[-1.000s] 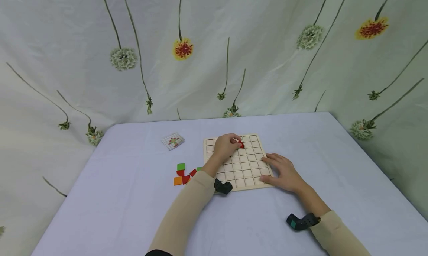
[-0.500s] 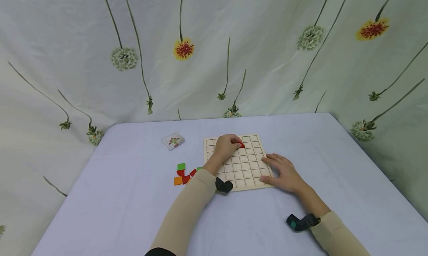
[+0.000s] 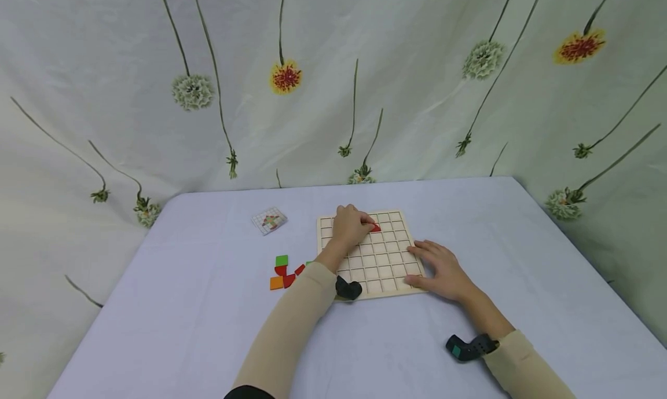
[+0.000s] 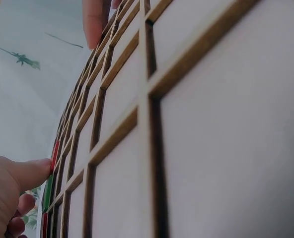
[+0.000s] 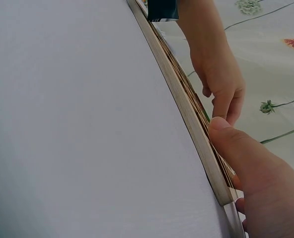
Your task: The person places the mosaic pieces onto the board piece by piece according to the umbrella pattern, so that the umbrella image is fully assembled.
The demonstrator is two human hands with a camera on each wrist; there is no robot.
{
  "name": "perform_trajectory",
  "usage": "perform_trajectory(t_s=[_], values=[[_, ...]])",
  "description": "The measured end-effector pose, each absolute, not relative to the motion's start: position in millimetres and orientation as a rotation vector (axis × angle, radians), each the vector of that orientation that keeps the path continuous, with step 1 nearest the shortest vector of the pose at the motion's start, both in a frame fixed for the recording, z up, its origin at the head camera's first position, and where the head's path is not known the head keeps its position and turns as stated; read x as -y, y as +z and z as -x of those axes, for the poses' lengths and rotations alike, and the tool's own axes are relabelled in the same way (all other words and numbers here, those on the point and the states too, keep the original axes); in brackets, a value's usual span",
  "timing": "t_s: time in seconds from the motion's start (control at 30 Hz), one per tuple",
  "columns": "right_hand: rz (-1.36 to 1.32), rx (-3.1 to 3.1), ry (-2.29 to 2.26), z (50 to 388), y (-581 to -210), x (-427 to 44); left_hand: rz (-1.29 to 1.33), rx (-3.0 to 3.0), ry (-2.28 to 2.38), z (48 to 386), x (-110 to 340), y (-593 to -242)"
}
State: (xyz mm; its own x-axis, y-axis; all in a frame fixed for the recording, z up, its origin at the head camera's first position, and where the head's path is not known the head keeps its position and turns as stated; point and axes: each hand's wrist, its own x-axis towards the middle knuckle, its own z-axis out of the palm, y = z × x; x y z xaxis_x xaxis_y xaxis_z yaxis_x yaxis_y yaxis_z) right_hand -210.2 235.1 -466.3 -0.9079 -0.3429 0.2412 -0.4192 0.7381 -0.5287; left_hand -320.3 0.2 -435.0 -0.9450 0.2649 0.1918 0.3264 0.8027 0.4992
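A pale wooden grid board (image 3: 383, 260) lies flat on the table. Over its upper part, my left hand (image 3: 350, 228) has thumb and index finger at a small red piece with a curved edge (image 3: 376, 228). From the left wrist view, the thumb (image 4: 35, 173) touches the red piece (image 4: 54, 152) at the board's surface, a green piece (image 4: 48, 191) beside it, the other fingers curled. These fingers hide part of the pieces in the head view. My right hand (image 3: 440, 271) rests with spread, relaxed fingers along the board's right edge, its thumb (image 5: 236, 141) near the front corner.
Left of the board lie loose pieces: a green square (image 3: 282, 260), an orange square (image 3: 277, 283) and several red ones (image 3: 289, 280). Behind them is a small card with a coloured grid pattern (image 3: 269, 220). A flowered cloth (image 3: 417, 98) hangs behind the table.
Fingers of my left hand have lifted and straightened slightly over the red piece, which stays at the same spot on the board. The right hand has not moved.
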Motion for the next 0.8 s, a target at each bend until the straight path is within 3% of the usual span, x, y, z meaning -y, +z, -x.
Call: perform_trajectory(t_s=[0.43, 0.8], values=[[-0.615, 2.824, 0.903, 208, -464, -233, 0.503, 2.868, -0.756, 318, 5, -436], [-0.615, 2.827, 0.894, 209, -464, -234, 0.466, 2.863, -0.793, 310, 39, -425]])
